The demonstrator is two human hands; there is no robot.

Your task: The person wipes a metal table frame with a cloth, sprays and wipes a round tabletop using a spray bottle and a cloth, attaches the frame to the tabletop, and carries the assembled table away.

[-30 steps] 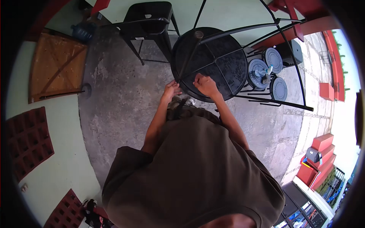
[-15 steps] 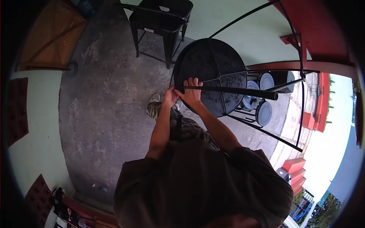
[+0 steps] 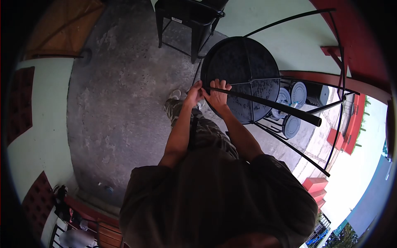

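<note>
A round black table (image 3: 223,53) stands tipped on its edge, its underside and metal cross-bars towards me. My left hand (image 3: 194,94) is closed at the near left rim, its fingertips partly hidden. My right hand (image 3: 218,97) is wrapped over the rim beside it, with fingers bent onto the underside near the root of a leg. That black tubular table leg (image 3: 285,108) sticks out past my right hand towards the lower right. Other thin legs and bars spread to the right.
A black metal chair (image 3: 186,20) stands beyond the table by the wall. Several stools with round grey seats (image 3: 291,126) are behind the table on the right. A red ledge (image 3: 364,37) runs along the upper right. A wooden panel (image 3: 62,27) is at upper left.
The view has shifted, so the table, chair and stools appear farther right. The nearest table leg slopes down more steeply. Both hands keep their place at the rim.
</note>
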